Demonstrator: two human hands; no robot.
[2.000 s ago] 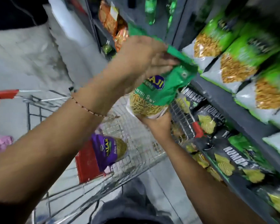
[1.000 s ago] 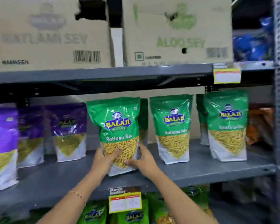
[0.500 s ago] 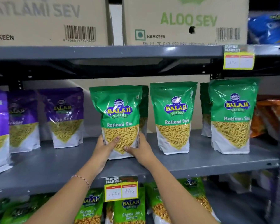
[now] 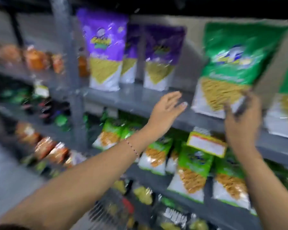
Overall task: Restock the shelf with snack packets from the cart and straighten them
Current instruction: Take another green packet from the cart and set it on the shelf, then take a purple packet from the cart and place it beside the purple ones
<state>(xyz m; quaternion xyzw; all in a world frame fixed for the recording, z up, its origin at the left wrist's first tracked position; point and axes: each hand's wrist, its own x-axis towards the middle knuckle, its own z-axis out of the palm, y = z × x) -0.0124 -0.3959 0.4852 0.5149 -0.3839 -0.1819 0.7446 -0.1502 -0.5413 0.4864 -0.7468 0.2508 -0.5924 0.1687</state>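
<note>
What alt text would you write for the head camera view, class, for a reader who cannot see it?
A blurred view shows the right hand at the lower corner of a green snack packet standing on a grey shelf, the left hand open and empty beside it. Purple packets stand further left.

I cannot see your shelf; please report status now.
Left hand open, off the packet. Right hand at green packet bottom corner, grip blurred. Packet upright on shelf. Nothing in the way.

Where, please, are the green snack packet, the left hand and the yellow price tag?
green snack packet (image 4: 236,63): head view, green front panel.
left hand (image 4: 166,107): head view, back of hand.
yellow price tag (image 4: 206,144): head view, white label face.
</note>
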